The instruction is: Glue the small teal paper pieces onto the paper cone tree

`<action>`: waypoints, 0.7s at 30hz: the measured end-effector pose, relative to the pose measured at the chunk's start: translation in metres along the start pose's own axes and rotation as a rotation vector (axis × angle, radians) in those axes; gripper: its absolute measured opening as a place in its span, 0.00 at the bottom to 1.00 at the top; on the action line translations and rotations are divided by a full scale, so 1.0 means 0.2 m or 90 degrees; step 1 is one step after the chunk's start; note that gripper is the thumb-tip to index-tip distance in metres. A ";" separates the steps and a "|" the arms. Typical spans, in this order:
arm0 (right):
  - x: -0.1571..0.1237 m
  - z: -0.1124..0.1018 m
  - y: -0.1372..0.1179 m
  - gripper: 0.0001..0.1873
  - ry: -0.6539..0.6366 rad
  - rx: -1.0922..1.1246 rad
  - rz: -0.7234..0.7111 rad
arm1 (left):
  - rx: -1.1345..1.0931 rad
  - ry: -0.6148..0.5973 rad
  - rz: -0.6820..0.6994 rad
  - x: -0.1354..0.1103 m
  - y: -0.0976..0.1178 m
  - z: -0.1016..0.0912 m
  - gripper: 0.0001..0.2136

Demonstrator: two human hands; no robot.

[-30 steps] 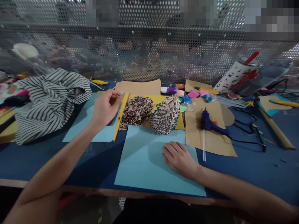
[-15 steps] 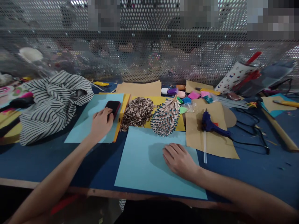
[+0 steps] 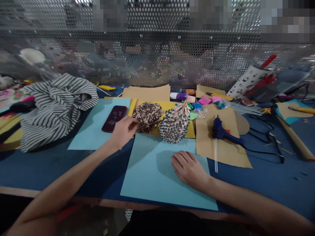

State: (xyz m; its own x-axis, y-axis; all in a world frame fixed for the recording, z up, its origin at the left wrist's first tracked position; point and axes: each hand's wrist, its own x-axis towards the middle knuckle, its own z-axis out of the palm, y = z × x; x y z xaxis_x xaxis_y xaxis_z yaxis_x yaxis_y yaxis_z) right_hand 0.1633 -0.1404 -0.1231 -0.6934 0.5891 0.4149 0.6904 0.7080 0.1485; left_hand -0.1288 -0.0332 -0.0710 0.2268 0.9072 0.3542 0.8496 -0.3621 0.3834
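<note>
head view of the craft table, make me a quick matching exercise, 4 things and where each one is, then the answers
Things:
1. maroon patterned case
2. blue glue gun
3. right hand
4. left hand

Places:
a. lying on brown kraft paper
b. resting on the large pale blue card
c. lying on the smaller pale blue card
d. right beside the round striped cluster

Pairs: 1-c, 2-a, 3-b, 4-d
</note>
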 end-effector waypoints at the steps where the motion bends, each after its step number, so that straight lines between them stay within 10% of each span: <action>1: 0.00 0.00 0.00 0.09 0.005 -0.001 0.002 | -0.007 -0.030 0.025 0.00 0.04 0.03 0.07; 12: 0.00 0.00 0.01 0.08 0.022 0.014 0.002 | 0.096 -0.170 0.092 0.07 0.16 0.27 0.09; 16: 0.00 0.00 0.01 0.09 0.017 0.015 -0.003 | 0.133 -0.161 -0.006 0.11 0.12 0.14 0.10; 21: 0.00 0.01 0.01 0.09 0.031 0.024 0.002 | 0.182 -0.173 -0.243 0.22 -0.18 -0.16 0.16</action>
State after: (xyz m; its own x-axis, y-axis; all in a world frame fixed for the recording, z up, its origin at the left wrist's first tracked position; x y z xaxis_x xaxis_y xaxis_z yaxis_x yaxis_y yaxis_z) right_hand 0.1641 -0.1384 -0.1241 -0.6802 0.5721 0.4583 0.6833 0.7212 0.1138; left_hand -0.1659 0.0128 -0.0416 -0.0401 0.9991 -0.0127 0.9827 0.0417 0.1804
